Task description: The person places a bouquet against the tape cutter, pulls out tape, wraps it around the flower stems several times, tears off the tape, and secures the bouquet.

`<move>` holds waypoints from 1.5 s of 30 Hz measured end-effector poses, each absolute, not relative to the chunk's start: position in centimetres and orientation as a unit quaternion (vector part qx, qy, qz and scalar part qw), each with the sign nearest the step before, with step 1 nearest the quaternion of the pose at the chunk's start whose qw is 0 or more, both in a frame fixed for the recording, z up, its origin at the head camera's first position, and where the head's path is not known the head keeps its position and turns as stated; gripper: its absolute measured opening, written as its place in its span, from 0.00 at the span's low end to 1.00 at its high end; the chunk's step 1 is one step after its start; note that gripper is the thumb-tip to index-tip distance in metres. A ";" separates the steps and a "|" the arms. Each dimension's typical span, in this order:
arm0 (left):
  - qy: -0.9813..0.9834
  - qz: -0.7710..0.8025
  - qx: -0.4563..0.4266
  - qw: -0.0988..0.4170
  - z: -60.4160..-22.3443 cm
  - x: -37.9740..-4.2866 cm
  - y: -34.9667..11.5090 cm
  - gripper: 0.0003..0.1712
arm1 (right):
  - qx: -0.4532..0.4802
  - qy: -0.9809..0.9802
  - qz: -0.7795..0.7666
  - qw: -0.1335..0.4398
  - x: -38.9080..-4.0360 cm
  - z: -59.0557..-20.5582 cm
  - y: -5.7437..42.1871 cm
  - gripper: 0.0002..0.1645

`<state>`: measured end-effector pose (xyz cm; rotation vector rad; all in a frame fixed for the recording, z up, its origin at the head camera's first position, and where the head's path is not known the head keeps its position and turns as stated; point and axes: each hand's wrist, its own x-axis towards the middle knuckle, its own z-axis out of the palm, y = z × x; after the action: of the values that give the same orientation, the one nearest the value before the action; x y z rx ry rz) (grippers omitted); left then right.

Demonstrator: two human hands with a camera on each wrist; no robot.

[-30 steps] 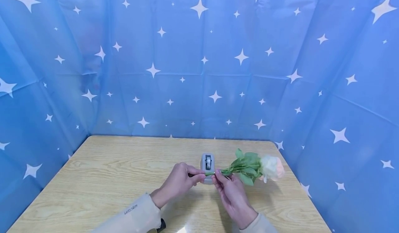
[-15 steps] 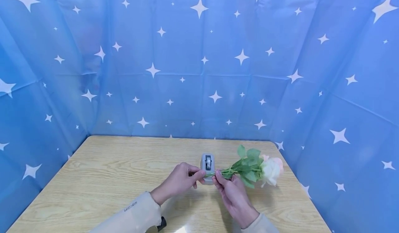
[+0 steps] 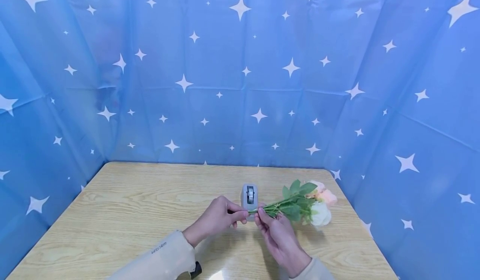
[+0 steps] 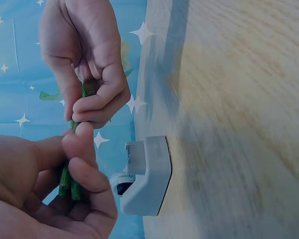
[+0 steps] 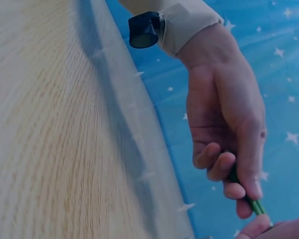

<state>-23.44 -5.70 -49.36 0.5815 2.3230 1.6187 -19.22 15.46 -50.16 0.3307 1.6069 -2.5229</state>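
A bunch of artificial flowers with white and pale pink heads and green leaves points to the right in the head view. My left hand pinches the lower ends of its green stems, which poke out between the fingers in the left wrist view. Just to the right, my right hand holds the same stems below the leaves, thumb on top. The fingertips of both hands are close together. Behind them on the table stands a grey tape dispenser with a roll of tape, its front end partly covered by the hands and stems.
The wood-grain table reaches back to a blue curtain with white stars, which also surrounds both sides. A black wrist camera sits at the left sleeve cuff.
The bunch has turned about its stems between the hands: the white head has swung to the near side and the pink ones show behind it. Both hands stay nearly in place.
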 end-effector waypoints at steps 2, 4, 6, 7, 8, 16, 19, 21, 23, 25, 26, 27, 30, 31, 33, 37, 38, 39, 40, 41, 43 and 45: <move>0.801 0.554 0.196 0.114 -49.5 -23.4 -5.6 0.10 | 0.111 0.528 -0.839 0.068 -19.2 -50.2 15.4 0.22; 0.804 0.553 0.193 0.103 -49.7 -23.3 -5.6 0.09 | 0.112 0.522 -0.843 0.071 -19.1 -50.2 15.3 0.23; 0.805 0.553 0.191 0.095 -49.9 -23.2 -5.5 0.09 | 0.114 0.514 -0.847 0.075 -19.0 -50.2 15.2 0.22; 0.807 0.552 0.190 0.091 -49.9 -23.2 -5.5 0.08 | 0.114 0.509 -0.849 0.078 -19.0 -50.2 15.1 0.22; 0.808 0.551 0.187 0.087 -50.0 -23.1 -5.5 0.08 | 0.114 0.502 -0.853 0.081 -19.0 -50.2 15.1 0.22; 0.807 0.561 0.173 0.061 -50.2 -23.0 -5.3 0.08 | 0.111 0.467 -0.869 0.119 -18.7 -50.3 14.8 0.21; 0.806 0.563 0.173 0.056 -50.2 -22.9 -5.3 0.07 | 0.110 0.465 -0.870 0.120 -18.8 -50.3 14.7 0.21; 0.806 0.564 0.174 0.053 -50.2 -22.9 -5.3 0.07 | 0.112 0.462 -0.872 0.117 -18.9 -50.3 14.6 0.22; 0.805 0.565 0.173 0.053 -50.2 -22.9 -5.2 0.07 | 0.115 0.459 -0.874 0.113 -19.0 -50.2 14.5 0.22; 0.805 0.565 0.170 0.056 -50.3 -22.9 -5.3 0.06 | 0.121 0.456 -0.875 0.108 -19.1 -50.3 14.4 0.23; 0.806 0.565 0.169 0.058 -50.4 -22.9 -5.3 0.06 | 0.124 0.455 -0.875 0.107 -19.1 -50.3 14.3 0.23; 0.806 0.564 0.167 0.062 -50.4 -22.8 -5.3 0.06 | 0.126 0.454 -0.876 0.105 -19.1 -50.4 14.3 0.23; 0.808 0.562 0.162 0.069 -50.6 -22.7 -5.4 0.07 | 0.132 0.452 -0.876 0.100 -19.2 -50.6 14.2 0.23; 0.808 0.563 0.160 0.071 -50.6 -22.6 -5.4 0.08 | 0.132 0.452 -0.876 0.099 -19.2 -50.7 14.2 0.22; 0.809 0.562 0.156 0.073 -50.7 -22.6 -5.4 0.09 | 0.133 0.456 -0.875 0.097 -19.2 -50.8 14.2 0.21; 0.809 0.564 0.144 0.077 -50.7 -22.7 -5.3 0.10 | 0.134 0.459 -0.873 0.093 -19.3 -50.9 14.3 0.19; 0.810 0.564 0.143 0.077 -50.7 -22.7 -5.3 0.10 | 0.135 0.459 -0.873 0.092 -19.3 -50.9 14.3 0.20; 0.810 0.564 0.141 0.079 -50.7 -22.7 -5.4 0.10 | 0.135 0.459 -0.873 0.093 -19.3 -50.8 14.4 0.21; 0.810 0.564 0.143 0.079 -50.8 -22.8 -5.4 0.10 | 0.136 0.461 -0.872 0.093 -19.3 -50.8 14.4 0.22; 0.811 0.561 0.146 0.079 -50.8 -22.9 -5.4 0.11 | 0.136 0.465 -0.870 0.093 -19.3 -50.8 14.4 0.24; 0.815 0.554 0.152 0.079 -50.8 -23.0 -5.4 0.10 | 0.137 0.470 -0.867 0.092 -19.3 -50.8 14.4 0.24; 0.820 0.545 0.159 0.077 -50.8 -23.2 -5.5 0.09 | 0.137 0.475 -0.864 0.090 -19.4 -50.8 14.4 0.24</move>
<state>-23.23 -5.45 -50.81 0.4773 2.4566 1.6333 -19.38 14.42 -50.81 0.4061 1.4131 -2.5695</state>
